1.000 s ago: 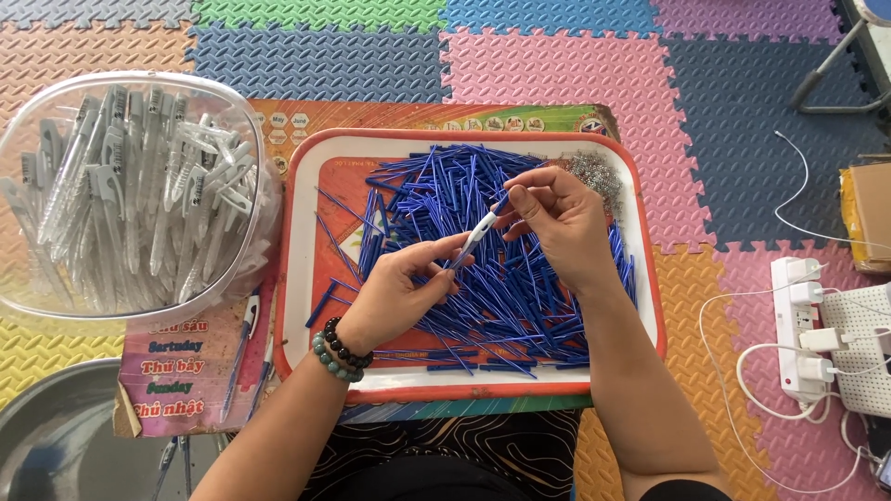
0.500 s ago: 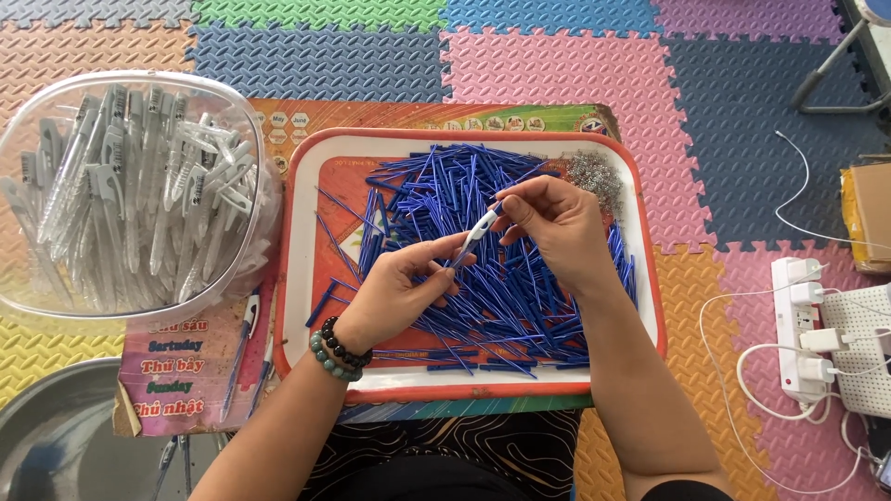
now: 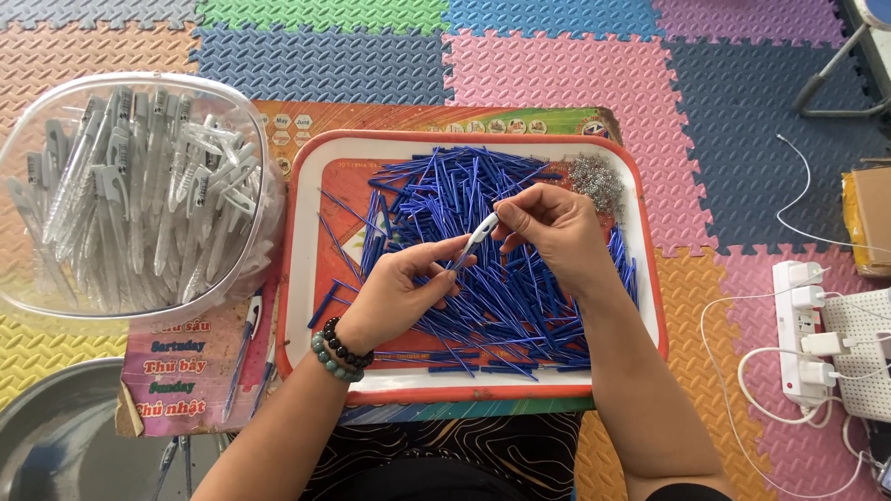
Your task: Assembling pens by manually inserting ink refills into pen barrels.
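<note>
Over an orange-rimmed white tray (image 3: 650,278), my left hand (image 3: 399,295) and my right hand (image 3: 549,232) together hold one clear pen barrel (image 3: 481,232) tilted up to the right. The left hand, with bead bracelets at the wrist, grips its lower end; the right hand pinches its upper tip. Beneath them lies a heap of blue pen refills (image 3: 483,297). A small pile of metal springs (image 3: 596,181) sits in the tray's far right corner.
A clear plastic tub (image 3: 139,195) full of clear pen barrels stands left of the tray. Assembled pens (image 3: 246,348) lie on a calendar sheet beside it. A grey metal basin (image 3: 56,445) is at bottom left. A power strip (image 3: 803,325) with cables lies right.
The hands and the pen barrel have stayed almost in place; the right hand's fingers have shifted slightly at the barrel's tip.
</note>
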